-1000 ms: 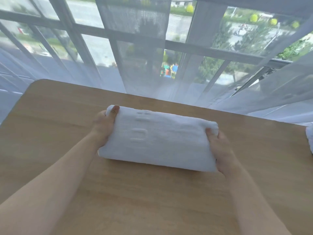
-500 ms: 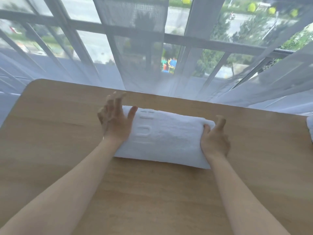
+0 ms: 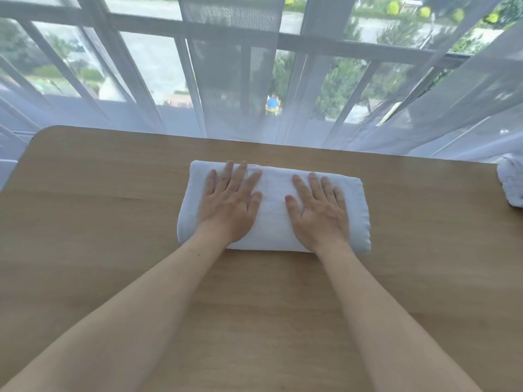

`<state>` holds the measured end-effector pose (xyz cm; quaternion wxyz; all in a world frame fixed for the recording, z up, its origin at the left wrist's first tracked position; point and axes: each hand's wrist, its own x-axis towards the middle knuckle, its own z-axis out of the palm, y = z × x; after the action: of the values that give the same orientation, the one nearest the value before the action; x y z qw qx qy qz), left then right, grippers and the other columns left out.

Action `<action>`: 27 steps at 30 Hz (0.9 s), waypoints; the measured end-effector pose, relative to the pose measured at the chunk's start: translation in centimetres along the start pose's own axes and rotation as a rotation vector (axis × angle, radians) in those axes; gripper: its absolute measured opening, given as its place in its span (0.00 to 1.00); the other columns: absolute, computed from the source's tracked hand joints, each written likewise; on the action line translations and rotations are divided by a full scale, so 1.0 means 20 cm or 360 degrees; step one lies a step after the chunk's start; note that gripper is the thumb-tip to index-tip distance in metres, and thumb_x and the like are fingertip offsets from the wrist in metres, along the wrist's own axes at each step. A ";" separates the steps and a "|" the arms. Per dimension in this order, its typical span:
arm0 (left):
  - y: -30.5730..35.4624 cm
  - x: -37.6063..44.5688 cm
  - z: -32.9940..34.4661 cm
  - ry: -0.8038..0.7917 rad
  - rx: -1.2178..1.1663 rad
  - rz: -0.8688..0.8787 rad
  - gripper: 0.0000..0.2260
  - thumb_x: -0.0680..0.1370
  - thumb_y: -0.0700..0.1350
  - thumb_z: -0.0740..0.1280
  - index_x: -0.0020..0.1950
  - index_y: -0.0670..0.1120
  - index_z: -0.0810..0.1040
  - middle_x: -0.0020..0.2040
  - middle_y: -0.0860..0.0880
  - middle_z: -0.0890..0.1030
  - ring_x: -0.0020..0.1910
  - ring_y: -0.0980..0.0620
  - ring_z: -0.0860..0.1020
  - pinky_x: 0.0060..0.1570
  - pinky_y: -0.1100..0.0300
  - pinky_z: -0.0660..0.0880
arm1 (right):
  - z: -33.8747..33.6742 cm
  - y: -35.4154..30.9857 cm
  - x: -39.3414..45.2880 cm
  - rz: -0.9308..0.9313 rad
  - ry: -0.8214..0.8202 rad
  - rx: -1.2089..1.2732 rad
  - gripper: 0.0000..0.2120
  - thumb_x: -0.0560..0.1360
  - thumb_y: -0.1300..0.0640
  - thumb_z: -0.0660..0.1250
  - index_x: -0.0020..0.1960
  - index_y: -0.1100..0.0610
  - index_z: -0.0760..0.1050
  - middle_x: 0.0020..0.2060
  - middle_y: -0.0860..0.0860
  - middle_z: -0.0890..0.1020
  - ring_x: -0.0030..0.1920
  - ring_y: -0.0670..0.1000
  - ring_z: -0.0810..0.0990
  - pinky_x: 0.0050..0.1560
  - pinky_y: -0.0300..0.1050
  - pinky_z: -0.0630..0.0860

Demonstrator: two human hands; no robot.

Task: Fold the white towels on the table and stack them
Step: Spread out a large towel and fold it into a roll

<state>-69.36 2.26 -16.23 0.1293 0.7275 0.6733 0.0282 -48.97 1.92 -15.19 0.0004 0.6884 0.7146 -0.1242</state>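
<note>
A folded white towel (image 3: 274, 205) lies flat near the far middle of the wooden table (image 3: 99, 199). My left hand (image 3: 230, 202) presses palm-down on its left half, fingers straight and spread. Palm-down on the right half lies my right hand (image 3: 318, 207), fingers likewise straight. Both hands cover much of the towel's top. Another white towel (image 3: 510, 183) shows partly at the table's right edge, cut off by the frame.
Sheer white curtains (image 3: 283, 108) hang just behind the table's far edge, in front of a window with grey railings. Bare wood stretches to the left and in front of the towel.
My hands let go of the towel's two ends, where they gripped it a second ago, and now lie flat on top of it. The towel has settled on the table.
</note>
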 end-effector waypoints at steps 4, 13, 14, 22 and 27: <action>-0.12 -0.01 -0.02 0.0004 0.0017 -0.0091 0.27 0.81 0.64 0.38 0.81 0.64 0.43 0.83 0.55 0.42 0.81 0.52 0.36 0.78 0.47 0.35 | 0.00 0.11 -0.01 0.0227 -0.0071 0.0054 0.29 0.80 0.34 0.39 0.80 0.36 0.44 0.82 0.44 0.43 0.81 0.52 0.39 0.79 0.54 0.39; -0.20 -0.01 -0.02 -0.0050 -0.0395 -0.0614 0.34 0.75 0.76 0.43 0.78 0.68 0.37 0.80 0.65 0.36 0.81 0.48 0.51 0.66 0.42 0.67 | -0.05 0.25 -0.01 0.0664 -0.0141 0.0614 0.27 0.80 0.32 0.45 0.78 0.29 0.41 0.75 0.58 0.65 0.71 0.63 0.67 0.70 0.58 0.64; -0.20 -0.02 -0.03 -0.0025 -0.0483 -0.0727 0.35 0.74 0.77 0.45 0.77 0.69 0.37 0.81 0.62 0.41 0.79 0.46 0.58 0.66 0.42 0.67 | -0.05 0.25 -0.01 0.0694 -0.0125 0.0660 0.29 0.80 0.32 0.46 0.78 0.31 0.42 0.74 0.58 0.67 0.71 0.64 0.67 0.70 0.58 0.63; -0.27 -0.07 -0.05 0.0097 -0.1107 -0.1160 0.22 0.76 0.73 0.58 0.49 0.56 0.77 0.47 0.53 0.80 0.53 0.44 0.78 0.49 0.51 0.71 | -0.03 0.32 0.09 0.1185 -0.0129 0.1059 0.29 0.84 0.43 0.45 0.72 0.60 0.70 0.68 0.65 0.73 0.66 0.65 0.72 0.65 0.56 0.67; -0.33 -0.10 -0.09 0.0184 -0.1145 -0.1219 0.22 0.77 0.69 0.60 0.37 0.52 0.74 0.36 0.55 0.78 0.38 0.52 0.76 0.33 0.58 0.66 | -0.01 0.21 0.06 0.1243 -0.0050 0.1015 0.31 0.83 0.40 0.44 0.71 0.59 0.69 0.67 0.63 0.74 0.65 0.66 0.73 0.65 0.57 0.67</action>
<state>-76.33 0.96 -15.77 0.3343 0.3362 0.8447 0.2484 -44.79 3.24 -15.98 -0.1527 0.8683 0.3302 -0.3373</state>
